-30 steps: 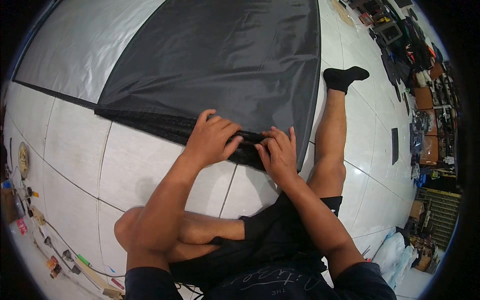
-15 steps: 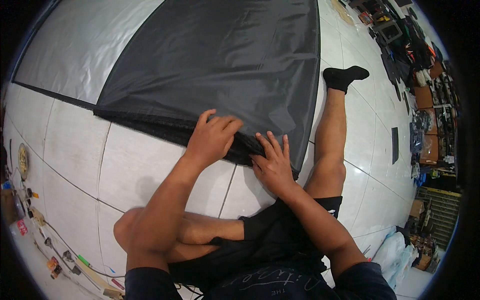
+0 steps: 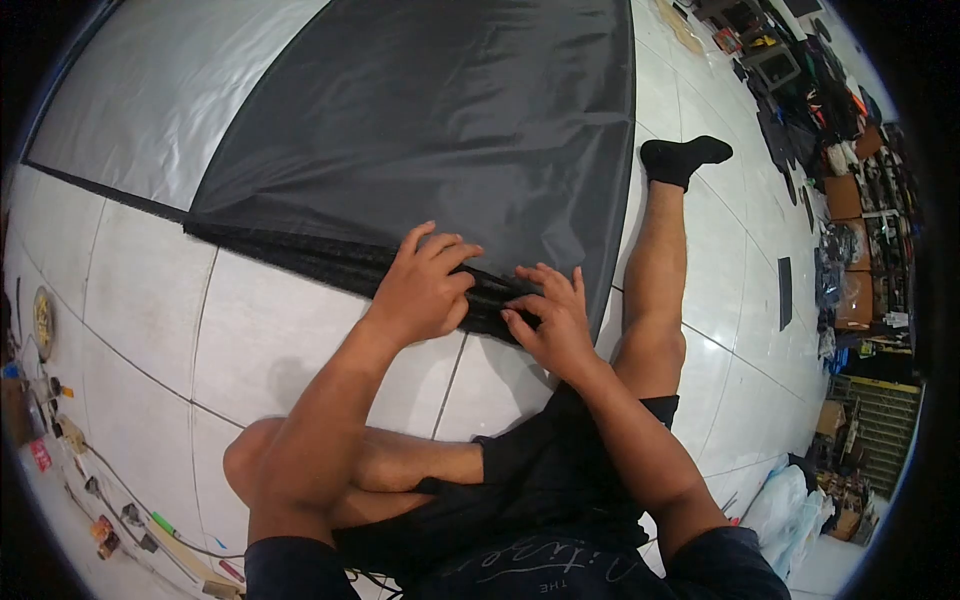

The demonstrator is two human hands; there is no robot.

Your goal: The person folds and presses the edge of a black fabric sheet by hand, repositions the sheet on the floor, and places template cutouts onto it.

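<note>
A dark grey, smooth fabric sheet (image 3: 430, 130) lies spread on the floor, with a fuzzy black edging (image 3: 300, 250) along its near side. The edging is folded in layers near my hands. My left hand (image 3: 425, 285) rests on this edge, its bent fingers spread apart over the fabric. Close by on the right, my right hand (image 3: 552, 318) pinches the black edging between thumb and forefinger, while its other fingers lie raised over the sheet. What lies beneath both palms is hidden.
A silvery sheet section (image 3: 170, 100) adjoins the grey one at the left. My socked foot (image 3: 685, 160) is stretched out on white floor tiles (image 3: 280, 330). Tools and cables lie far left, a dark flat strip (image 3: 785, 293) at right, boxes (image 3: 855, 300) and plastic bags (image 3: 780, 510) beyond.
My right hand's fingers have drawn in from lying spread to a pinch on the edging. My left hand stays in nearly the same place. The whole view has shifted slightly.
</note>
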